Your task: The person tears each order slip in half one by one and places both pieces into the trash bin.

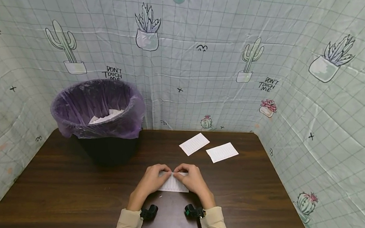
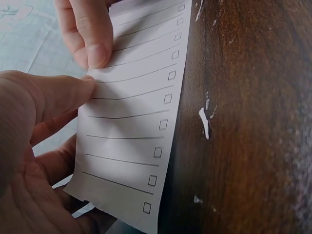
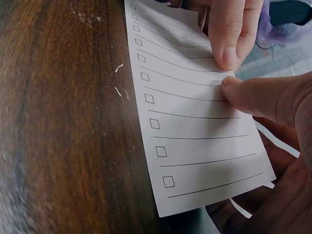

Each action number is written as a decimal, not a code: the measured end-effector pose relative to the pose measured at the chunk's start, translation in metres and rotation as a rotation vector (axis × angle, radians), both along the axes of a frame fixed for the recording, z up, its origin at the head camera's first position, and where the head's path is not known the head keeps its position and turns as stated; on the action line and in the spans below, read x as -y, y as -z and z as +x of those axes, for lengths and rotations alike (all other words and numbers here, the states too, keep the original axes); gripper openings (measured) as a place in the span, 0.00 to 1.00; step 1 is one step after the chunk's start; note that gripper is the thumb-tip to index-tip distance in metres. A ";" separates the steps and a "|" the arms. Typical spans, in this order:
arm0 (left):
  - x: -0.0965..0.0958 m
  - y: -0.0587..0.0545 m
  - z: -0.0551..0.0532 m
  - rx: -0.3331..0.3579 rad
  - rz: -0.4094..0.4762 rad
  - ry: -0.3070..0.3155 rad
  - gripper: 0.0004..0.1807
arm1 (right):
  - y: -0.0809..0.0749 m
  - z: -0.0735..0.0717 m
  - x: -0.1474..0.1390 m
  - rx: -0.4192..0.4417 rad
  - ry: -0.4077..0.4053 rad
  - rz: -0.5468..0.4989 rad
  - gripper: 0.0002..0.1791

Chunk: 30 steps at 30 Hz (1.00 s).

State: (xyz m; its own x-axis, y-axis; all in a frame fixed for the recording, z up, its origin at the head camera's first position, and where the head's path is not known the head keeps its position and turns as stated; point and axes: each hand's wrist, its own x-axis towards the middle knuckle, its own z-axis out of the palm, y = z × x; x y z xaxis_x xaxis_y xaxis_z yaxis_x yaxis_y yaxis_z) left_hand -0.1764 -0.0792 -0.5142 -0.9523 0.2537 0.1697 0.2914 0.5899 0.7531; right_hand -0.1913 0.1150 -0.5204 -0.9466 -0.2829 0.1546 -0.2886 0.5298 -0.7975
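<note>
A white checklist sheet [image 1: 174, 186] with ruled lines and small square boxes stands between both hands, tilted up from the table. My left hand [image 1: 152, 177] pinches its upper edge near the middle, thumb on the printed face and fingers behind. Right beside it, my right hand [image 1: 194, 179] pinches the same edge the same way. In the left wrist view the sheet [image 2: 131, 107] bows slightly, with a ragged short end low down. The right wrist view shows the sheet's boxes [image 3: 155, 124] along the edge close to the table. The fingers behind the paper are partly hidden.
Two more lined sheets, one [image 1: 194, 144] and another [image 1: 222, 152], lie toward the back. A dark bin [image 1: 108, 149] with a purple liner [image 1: 132, 118] stands at back left, holding white paper pieces [image 1: 107, 117]. Small paper scraps [image 2: 204, 123] dot the brown table [image 1: 71, 191].
</note>
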 end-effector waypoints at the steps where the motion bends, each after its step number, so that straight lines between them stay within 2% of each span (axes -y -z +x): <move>1: 0.000 0.000 0.000 0.000 -0.001 -0.003 0.05 | 0.000 0.000 0.000 -0.001 -0.003 -0.001 0.02; 7: -0.001 0.002 0.001 0.000 -0.013 -0.030 0.05 | 0.002 0.002 0.001 0.011 -0.035 -0.010 0.02; 15: 0.000 0.000 -0.001 0.048 -0.004 -0.050 0.06 | 0.002 0.001 0.002 0.008 -0.103 -0.024 0.03; 21: 0.001 -0.002 -0.003 0.096 0.023 -0.050 0.07 | 0.001 0.000 0.002 -0.020 -0.113 -0.006 0.03; 30: 0.003 -0.004 -0.002 0.120 0.030 -0.027 0.07 | 0.003 0.000 0.002 -0.023 -0.126 -0.004 0.03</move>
